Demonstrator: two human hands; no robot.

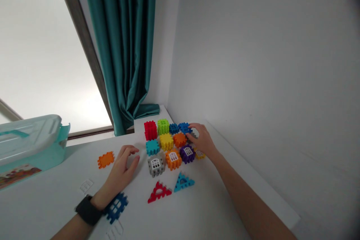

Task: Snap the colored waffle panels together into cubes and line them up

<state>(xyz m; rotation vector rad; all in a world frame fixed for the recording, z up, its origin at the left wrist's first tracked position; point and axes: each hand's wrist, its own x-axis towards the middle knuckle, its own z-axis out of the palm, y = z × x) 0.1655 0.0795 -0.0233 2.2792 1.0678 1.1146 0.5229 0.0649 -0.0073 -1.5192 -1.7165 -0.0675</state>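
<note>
Toothed plastic building blocks stand grouped on the white table. My right hand (204, 140) is at the group's right side, thumb and fingers around a grey block (193, 135), which they partly hide. Beside its fingertips is a blue block (185, 127). My left hand (125, 163), wearing a black wristband, rests empty and open, fingers curved, left of the turquoise block (152, 147) and the grey block with a white window (156, 165). Under that wrist lies a dark blue window panel (116, 207), partly covered. An orange panel (106, 160) lies beyond the left hand.
Red (159, 192) and light blue triangle pieces (183, 182) lie in front of the blocks. White window frames (86, 186) lie at left, near a lidded turquoise bin (33, 150). A wall (253, 82) borders the table's right; a green curtain (126, 45) hangs behind.
</note>
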